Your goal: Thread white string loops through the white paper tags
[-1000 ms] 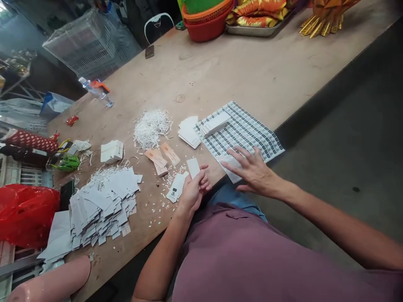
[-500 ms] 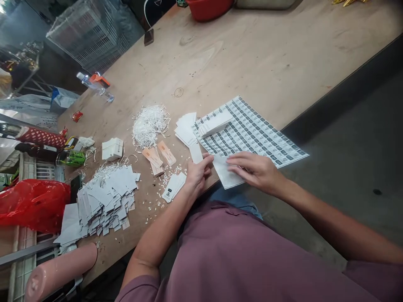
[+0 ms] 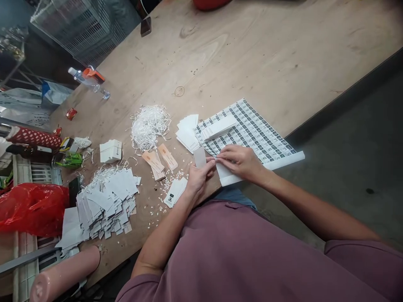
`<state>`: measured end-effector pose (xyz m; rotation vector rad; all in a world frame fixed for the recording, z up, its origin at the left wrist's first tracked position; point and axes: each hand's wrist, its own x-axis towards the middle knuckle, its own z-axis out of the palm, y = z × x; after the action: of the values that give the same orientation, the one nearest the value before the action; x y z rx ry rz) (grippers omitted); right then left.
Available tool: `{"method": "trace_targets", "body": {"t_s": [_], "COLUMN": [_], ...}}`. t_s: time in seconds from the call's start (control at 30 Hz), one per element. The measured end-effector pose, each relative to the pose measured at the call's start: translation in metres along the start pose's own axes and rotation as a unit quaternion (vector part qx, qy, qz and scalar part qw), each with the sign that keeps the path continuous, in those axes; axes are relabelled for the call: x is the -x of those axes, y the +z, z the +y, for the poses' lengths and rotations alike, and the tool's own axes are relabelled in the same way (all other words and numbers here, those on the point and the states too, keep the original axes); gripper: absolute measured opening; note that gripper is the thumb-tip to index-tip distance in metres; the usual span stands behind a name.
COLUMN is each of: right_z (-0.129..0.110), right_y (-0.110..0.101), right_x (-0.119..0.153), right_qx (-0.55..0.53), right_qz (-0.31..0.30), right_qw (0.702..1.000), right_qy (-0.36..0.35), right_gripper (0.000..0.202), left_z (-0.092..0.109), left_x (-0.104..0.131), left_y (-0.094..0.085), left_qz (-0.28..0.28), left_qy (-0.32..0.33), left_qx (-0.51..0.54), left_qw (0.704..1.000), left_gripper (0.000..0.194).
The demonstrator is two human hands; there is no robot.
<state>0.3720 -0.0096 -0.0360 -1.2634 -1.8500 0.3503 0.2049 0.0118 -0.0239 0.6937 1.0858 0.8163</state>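
Observation:
My left hand is closed on a blank white card, which stands up from between thumb and fingers. Its thumb tip meets the fingertips of my right hand, which are pinched together at the near left corner of a printed sticker sheet. Rows of small black and white labels cover this sheet, and its near edge curls over to show a plain white back. On the sheet rests a stack of white cards. More white cards fan out just left of it.
White strings lie heaped beyond orange cards. Printed white cards sit among scattered white bits. A large pile of tags, a pink bottle and a red plastic bag are at left. A clear bottle lies farther back.
My right hand has moved left, and its fingers have come together against my left thumb. The sheet's near edge is now curled over along its length. The card in my left hand is raised more upright.

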Motion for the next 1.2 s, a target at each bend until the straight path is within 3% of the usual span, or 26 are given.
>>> {"method": "trace_targets", "body": {"t_s": [0.1, 0.2, 0.27, 0.4, 0.5, 0.57, 0.63, 0.73, 0.83, 0.97, 1.03, 1.13, 1.2], "right_z": [-0.004, -0.01, -0.014, -0.026, -0.04, -0.051, -0.063, -0.081, -0.095, -0.106, -0.107, -0.103, -0.097], "right_y": [-0.002, -0.007, -0.009, 0.002, 0.016, 0.025, 0.032, 0.044, 0.052, 0.053, 0.055, 0.069, 0.08], "right_x": [-0.006, -0.01, -0.009, -0.003, -0.002, -0.005, -0.011, -0.019, -0.027, -0.042, -0.053, -0.067, -0.074], "right_qx": [-0.011, -0.01, 0.007, 0.021, 0.002, -0.049, -0.118, -0.216, -0.208, -0.184, -0.243, -0.338, -0.353], "right_qz": [0.004, 0.101, 0.146, 0.065, 0.03, 0.058, 0.086, 0.06, 0.072, 0.132, 0.09, -0.04, -0.069], "right_qw": [1.0, 0.994, 0.989, 0.992, 0.989, 0.99, 0.988, 0.973, 0.973, 0.972, 0.961, 0.928, 0.918], "right_qy": [0.029, 0.039, 0.005, -0.104, -0.146, -0.118, -0.041, 0.062, 0.066, 0.058, 0.096, 0.154, 0.169], "right_gripper": [0.021, 0.016, 0.01, 0.017, 0.016, 0.012, 0.01, 0.007, 0.014, 0.01, 0.005, 0.029, 0.041], "left_z": [0.0, 0.009, 0.019, 0.037, 0.042, 0.041, 0.039, 0.038, 0.038, 0.044, 0.045, 0.044, 0.042], "left_x": [-0.002, 0.004, 0.013, 0.037, 0.05, 0.055, 0.059, 0.064, 0.069, 0.075, 0.078, 0.081, 0.084], "left_y": [-0.002, -0.005, -0.008, -0.014, -0.024, -0.033, -0.042, -0.053, -0.062, -0.075, -0.081, -0.086, -0.09], "left_qz": [0.005, 0.045, 0.054, -0.009, 0.024, 0.063, 0.083, 0.086, 0.078, 0.005, -0.032, -0.072, -0.064], "left_qy": [0.0, 0.036, 0.053, -0.007, 0.009, 0.034, 0.047, 0.059, 0.062, 0.034, 0.017, -0.006, 0.0], "left_qx": [-0.033, -0.074, -0.072, 0.014, 0.063, 0.085, 0.096, 0.102, 0.117, 0.106, 0.092, 0.082, 0.085], "left_qw": [0.999, 0.996, 0.994, 1.0, 0.998, 0.994, 0.991, 0.989, 0.988, 0.994, 0.995, 0.994, 0.994], "left_gripper": [0.037, 0.036, 0.038, 0.045, 0.039, 0.039, 0.038, 0.04, 0.043, 0.045, 0.046, 0.044, 0.044]}}
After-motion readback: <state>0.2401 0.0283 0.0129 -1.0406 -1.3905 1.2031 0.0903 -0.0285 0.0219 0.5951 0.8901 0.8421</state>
